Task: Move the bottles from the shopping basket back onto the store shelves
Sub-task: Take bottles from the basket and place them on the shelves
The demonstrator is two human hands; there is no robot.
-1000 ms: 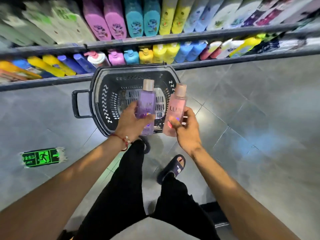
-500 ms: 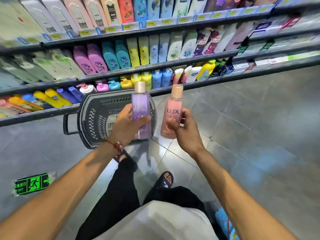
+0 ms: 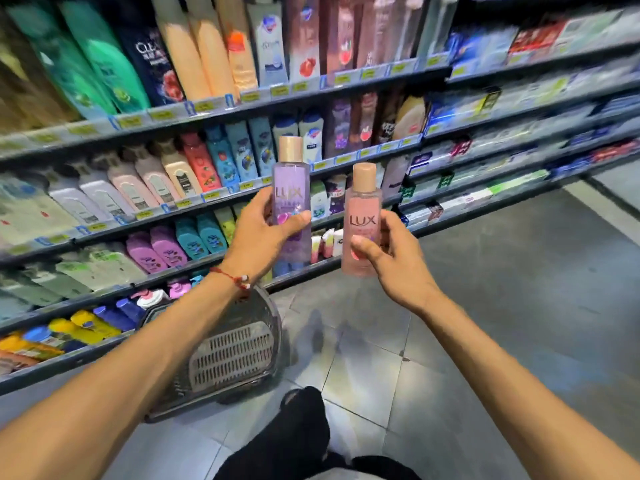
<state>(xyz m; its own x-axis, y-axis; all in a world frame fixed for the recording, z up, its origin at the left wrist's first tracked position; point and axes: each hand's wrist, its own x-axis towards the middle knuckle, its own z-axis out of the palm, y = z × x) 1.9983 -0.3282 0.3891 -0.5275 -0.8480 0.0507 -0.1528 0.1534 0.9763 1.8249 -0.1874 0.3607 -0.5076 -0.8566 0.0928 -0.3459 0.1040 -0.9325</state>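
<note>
My left hand point(image 3: 263, 233) grips a purple LUX bottle point(image 3: 291, 188) with a tan cap, held upright in front of the middle shelves point(image 3: 221, 197). My right hand point(image 3: 391, 258) grips a pink LUX bottle point(image 3: 363, 206) with a tan cap, upright and slightly lower, just right of the purple one. The two bottles do not touch. The dark shopping basket point(image 3: 228, 351) stands on the floor below my left forearm, which hides part of it; the grid bottom that shows holds no bottles.
Tiered store shelves packed with coloured bottles and boxes run from left to upper right. Grey tiled floor point(image 3: 502, 306) stretches to the right. My dark-trousered legs point(image 3: 298, 434) are at the bottom centre.
Both hands have risen with the bottles from above the basket to shelf height. My view has tilted up, so the higher shelves show and the basket sits lower in frame.
</note>
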